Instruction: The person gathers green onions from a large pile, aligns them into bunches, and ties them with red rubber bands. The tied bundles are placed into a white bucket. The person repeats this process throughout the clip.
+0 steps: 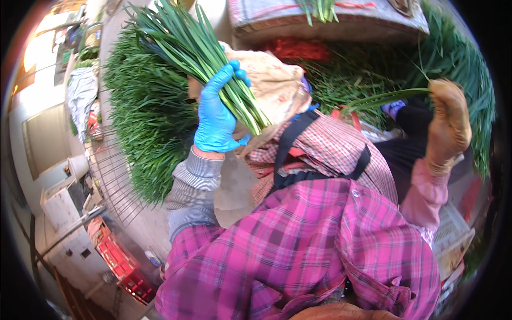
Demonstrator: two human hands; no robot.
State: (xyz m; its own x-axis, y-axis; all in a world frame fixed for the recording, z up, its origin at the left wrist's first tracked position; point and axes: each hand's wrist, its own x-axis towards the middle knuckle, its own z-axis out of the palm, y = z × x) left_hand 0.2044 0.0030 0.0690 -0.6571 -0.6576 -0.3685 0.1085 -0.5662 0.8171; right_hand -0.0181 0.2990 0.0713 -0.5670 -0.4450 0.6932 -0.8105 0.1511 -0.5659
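Observation:
My left hand (pixel 218 114), in a blue disposable glove, is closed around a bunch of garlic chives (pixel 200 60). The pale cut ends slant down to the right, and the long green leaves fan out to the upper left. Off to the right, my right hand (pixel 450 120) wears a stained tan glove. It grips a few loose chive leaves (pixel 390 98) that trail to the left from its fingertips. Below the bunch, a stained beige cloth (pixel 276 86) covers part of my lap, beside a checked apron (pixel 348 140).
A large stack of chives (pixel 148 108) stands to the left, and another heap (pixel 460 60) at the far right. Ahead is a padded, covered surface (pixel 328 24) with a small bunch (pixel 320 10) on it. Loose trimmings (pixel 356 76) litter the ground. A wire rack (pixel 112 172) and red crate (pixel 120 256) lie left.

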